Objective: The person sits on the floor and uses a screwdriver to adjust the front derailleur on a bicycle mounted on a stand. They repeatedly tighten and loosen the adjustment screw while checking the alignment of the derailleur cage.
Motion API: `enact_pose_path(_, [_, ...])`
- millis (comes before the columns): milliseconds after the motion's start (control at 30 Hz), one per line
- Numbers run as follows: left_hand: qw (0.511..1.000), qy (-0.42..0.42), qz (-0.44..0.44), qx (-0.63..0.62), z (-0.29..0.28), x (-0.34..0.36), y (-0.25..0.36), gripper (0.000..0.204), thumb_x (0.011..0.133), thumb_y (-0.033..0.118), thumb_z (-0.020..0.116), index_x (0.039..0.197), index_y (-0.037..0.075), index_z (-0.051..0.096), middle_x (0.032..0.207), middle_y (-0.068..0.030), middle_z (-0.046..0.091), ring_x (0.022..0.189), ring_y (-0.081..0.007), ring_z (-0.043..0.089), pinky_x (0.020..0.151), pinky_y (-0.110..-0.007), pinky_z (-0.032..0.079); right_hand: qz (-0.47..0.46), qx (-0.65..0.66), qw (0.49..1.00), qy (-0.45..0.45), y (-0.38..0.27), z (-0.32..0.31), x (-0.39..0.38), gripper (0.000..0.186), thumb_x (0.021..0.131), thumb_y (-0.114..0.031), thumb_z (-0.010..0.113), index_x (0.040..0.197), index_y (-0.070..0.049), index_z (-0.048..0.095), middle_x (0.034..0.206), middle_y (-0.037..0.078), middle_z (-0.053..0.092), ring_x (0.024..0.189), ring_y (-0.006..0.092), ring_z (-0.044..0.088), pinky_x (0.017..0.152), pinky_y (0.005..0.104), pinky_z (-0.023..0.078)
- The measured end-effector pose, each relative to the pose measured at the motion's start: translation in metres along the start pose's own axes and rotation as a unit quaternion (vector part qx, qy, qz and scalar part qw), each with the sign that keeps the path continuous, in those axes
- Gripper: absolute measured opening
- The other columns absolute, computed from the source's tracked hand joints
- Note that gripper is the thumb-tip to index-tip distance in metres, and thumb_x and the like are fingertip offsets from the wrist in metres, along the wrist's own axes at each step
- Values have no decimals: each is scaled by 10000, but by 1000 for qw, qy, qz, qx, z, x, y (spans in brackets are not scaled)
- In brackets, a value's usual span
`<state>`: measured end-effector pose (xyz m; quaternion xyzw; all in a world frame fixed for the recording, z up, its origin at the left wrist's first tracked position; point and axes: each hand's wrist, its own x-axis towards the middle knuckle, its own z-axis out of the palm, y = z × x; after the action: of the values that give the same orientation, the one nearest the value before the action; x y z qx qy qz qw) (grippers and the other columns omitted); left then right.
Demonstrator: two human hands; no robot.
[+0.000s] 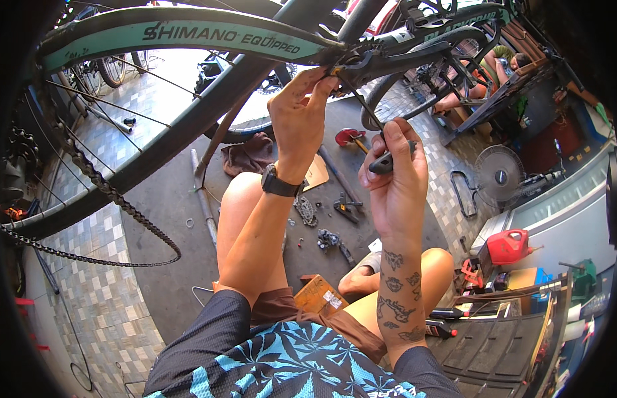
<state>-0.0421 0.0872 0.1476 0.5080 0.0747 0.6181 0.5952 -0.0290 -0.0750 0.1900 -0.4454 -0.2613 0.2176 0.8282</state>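
R hand [396,171]: grip wrapped round black-handled driver [383,164], angled to reach chainstay [122,40] end; L hand [298,109]: grip pinched there, prob. steadying sth. hidden.

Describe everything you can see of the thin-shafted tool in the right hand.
The tool has a dark handle, seemingly plastic or rubber, and a slim, dark, metal-looking shaft. The right hand is closed around the handle, hiding where it joins the shaft. The shaft slants up and leftward to the bicycle, near the left hand's fingertips; whether its tip touches anything is unclear.
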Motion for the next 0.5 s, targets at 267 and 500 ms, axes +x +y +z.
enact_pose_path(267, [999, 25, 22, -17, 4, -1, -3, 236, 944, 90, 762, 1144, -33, 746, 960, -76, 783, 834, -86, 702, 716, -235, 544, 186, 221, 953, -96, -1, -22, 9, 516, 998, -483, 671, 1235, -39, 561, 947, 70, 629, 621, 79, 597, 501, 215, 480])
enact_pose_path(500, [999, 42, 33, 4, 5, -3, -8, 235, 947, 78, 750, 1144, -47, 722, 936, -92, 773, 842, -107, 710, 724, -249, 553, 102, 41, 992, 57, 6, -8, 1, 544, 1008, -498, 656, 1219, -7, 553, 1100, 105, 627, 731, 157, 621, 660, 268, 528])
